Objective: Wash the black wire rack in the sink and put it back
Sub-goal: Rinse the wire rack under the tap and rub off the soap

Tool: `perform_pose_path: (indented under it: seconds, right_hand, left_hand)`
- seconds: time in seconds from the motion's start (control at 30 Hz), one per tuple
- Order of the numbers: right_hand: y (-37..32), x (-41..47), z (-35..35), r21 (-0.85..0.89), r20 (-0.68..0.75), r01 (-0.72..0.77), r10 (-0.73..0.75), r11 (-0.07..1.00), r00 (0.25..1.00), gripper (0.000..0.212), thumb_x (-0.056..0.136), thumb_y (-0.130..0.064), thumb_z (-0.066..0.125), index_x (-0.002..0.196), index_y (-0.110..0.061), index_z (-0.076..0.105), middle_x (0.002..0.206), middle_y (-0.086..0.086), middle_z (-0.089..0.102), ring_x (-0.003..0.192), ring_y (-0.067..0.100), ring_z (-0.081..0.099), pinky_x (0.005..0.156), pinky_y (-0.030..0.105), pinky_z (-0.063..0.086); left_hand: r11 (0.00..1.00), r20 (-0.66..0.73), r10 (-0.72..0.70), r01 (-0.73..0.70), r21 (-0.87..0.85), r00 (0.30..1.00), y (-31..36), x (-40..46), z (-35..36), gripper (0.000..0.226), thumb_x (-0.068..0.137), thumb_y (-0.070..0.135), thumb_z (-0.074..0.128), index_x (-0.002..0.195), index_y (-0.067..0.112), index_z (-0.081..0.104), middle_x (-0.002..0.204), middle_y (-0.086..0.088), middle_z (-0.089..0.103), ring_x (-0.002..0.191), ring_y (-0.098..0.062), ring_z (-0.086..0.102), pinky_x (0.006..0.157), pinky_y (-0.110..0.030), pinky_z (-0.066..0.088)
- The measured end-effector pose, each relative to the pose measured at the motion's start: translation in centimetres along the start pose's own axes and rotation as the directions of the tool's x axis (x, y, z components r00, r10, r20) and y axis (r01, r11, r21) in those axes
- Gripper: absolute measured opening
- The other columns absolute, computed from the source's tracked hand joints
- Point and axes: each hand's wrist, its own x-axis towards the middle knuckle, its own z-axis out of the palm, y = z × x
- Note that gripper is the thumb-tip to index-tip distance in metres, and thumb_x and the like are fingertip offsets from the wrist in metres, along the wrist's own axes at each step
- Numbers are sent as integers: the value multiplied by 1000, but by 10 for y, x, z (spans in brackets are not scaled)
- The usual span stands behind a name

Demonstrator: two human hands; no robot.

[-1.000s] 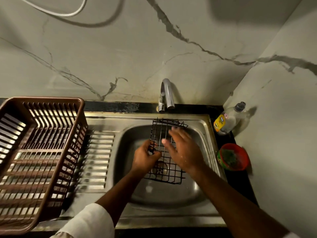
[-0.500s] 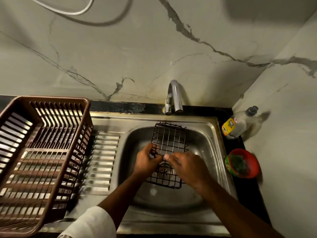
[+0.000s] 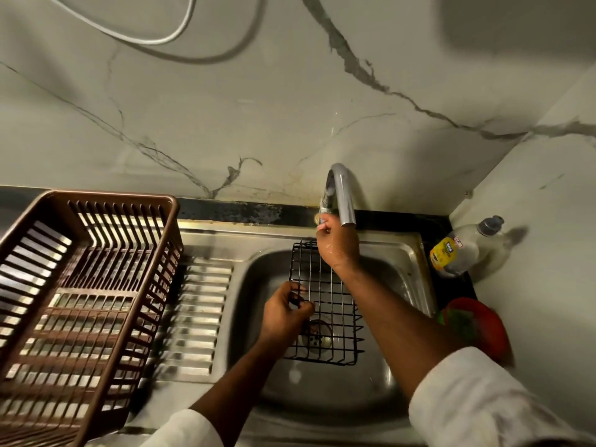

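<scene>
The black wire rack [image 3: 332, 314] lies tilted in the steel sink [image 3: 400, 279], over the drain. My left hand [image 3: 285, 312] grips the rack's left edge. My right hand [image 3: 337, 245] is raised off the rack and reaches to the base of the chrome tap [image 3: 340, 195], fingers at its handle; whether they grip it is hard to tell. No water stream is visible.
A brown plastic dish basket [image 3: 80, 304] stands on the ribbed drainboard [image 3: 196, 311] at the left. At the right corner are a clear soap bottle [image 3: 464, 250] and a red bowl [image 3: 480, 327] holding a green scrubber. Marble walls close the back and right.
My right hand left the rack's grid and rose to the tap's base. My left hand kept its hold on the rack. The camera view shifted slightly.
</scene>
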Motion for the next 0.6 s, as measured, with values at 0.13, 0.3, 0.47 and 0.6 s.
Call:
perform_pose_path:
  seconds: [0.13, 0.3, 0.47, 0.6]
  right_hand:
    - [0, -2, 7, 264, -14, -91, 98, 960, 995, 40, 90, -8, 64, 130, -16, 61, 109, 4, 71, 83, 14, 65, 57, 11, 45]
    - [3, 5, 13, -169, 343, 245, -176, 955, 923, 66, 95, -13, 55, 156, -24, 32, 141, 8, 53, 123, 29, 52, 101, 42, 49]
    - [-9, 13, 13, -477, 482, 408, -157, 779, 862, 61, 99, -34, 43, 157, -22, 28, 152, 9, 42, 141, 32, 35, 115, 50, 28]
    - [21, -4, -4, -423, 418, 491, -316, 762, 852, 61, 103, -48, 34, 158, -23, 25, 161, 1, 30, 148, 28, 27, 119, 46, 22]
  left_hand:
    - [1000, 15, -15, 15, -5, 1000, 0, 4, -3, 22, 91, 5, 73, 107, 16, 62, 107, -16, 66, 79, -35, 76, 68, -54, 65]
    - [999, 35, -25, 26, -22, 999, 1, 4, -1, 23, 91, 3, 72, 108, 14, 62, 107, -15, 65, 75, -30, 76, 68, -50, 65]
    - [999, 34, -14, 15, -32, 999, 4, 4, 1, 21, 91, 2, 72, 107, 11, 61, 106, -18, 63, 71, -27, 74, 67, -50, 65]
    - [997, 21, 16, -14, -80, 1000, 8, 6, -4, 17, 92, 0, 70, 105, 7, 61, 104, -22, 64, 73, -35, 72, 67, -52, 65]
